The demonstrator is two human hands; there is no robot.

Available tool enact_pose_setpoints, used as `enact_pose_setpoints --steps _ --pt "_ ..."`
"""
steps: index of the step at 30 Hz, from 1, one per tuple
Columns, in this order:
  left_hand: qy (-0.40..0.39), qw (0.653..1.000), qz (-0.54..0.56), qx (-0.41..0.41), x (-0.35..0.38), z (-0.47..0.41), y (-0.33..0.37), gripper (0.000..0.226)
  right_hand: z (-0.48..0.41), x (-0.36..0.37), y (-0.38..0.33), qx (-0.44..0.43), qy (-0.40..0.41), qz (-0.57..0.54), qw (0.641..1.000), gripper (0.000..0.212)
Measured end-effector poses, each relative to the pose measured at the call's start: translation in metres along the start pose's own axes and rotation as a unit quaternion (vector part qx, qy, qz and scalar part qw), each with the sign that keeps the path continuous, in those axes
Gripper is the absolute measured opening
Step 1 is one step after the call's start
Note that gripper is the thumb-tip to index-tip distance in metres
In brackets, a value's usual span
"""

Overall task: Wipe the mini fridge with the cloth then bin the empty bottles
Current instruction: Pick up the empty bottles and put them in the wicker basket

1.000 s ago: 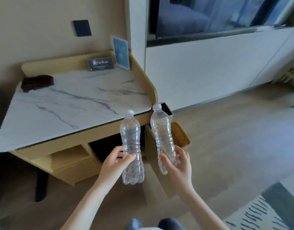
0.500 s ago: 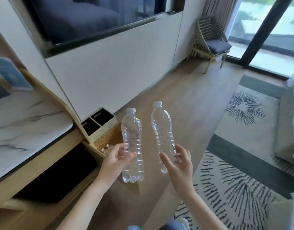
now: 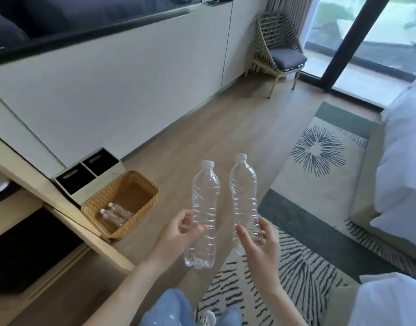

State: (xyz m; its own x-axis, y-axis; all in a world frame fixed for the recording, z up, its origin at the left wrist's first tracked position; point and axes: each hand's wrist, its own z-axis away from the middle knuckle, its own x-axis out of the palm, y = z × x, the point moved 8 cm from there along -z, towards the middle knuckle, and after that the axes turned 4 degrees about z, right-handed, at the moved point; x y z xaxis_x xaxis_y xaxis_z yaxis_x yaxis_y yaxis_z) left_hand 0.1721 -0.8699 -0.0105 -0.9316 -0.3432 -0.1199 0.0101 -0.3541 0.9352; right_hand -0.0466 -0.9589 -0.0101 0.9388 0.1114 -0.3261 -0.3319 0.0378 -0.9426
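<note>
View swung right; basket (image 3: 138, 217) on floor (image 3: 202, 128); left hand (image 3: 176, 234) grips left bottle (image 3: 206, 191); right hand (image 3: 261, 241), right bottle (image 3: 243, 184).

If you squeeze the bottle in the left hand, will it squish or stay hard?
Probably squishes: the left-hand bottle looks like thin, clear, ribbed plastic. It seems empty, so it is likely very light. Laid down, its round body would probably roll.

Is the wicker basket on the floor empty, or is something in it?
Not empty. Two clear bottles with white caps lie on their sides inside the wicker basket.
</note>
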Motion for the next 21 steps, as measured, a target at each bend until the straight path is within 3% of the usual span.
enact_pose_setpoints --steps 11,21 --pt "0.058 0.998 -0.018 -0.014 -0.006 -0.073 0.007 0.057 -0.088 0.042 0.002 -0.009 -0.061 0.017 0.998 0.05" --pt "0.136 0.989 0.06 -0.001 -0.091 -0.204 0.029 0.058 -0.229 0.156 -0.048 -0.05 -0.111 0.035 0.992 0.047"
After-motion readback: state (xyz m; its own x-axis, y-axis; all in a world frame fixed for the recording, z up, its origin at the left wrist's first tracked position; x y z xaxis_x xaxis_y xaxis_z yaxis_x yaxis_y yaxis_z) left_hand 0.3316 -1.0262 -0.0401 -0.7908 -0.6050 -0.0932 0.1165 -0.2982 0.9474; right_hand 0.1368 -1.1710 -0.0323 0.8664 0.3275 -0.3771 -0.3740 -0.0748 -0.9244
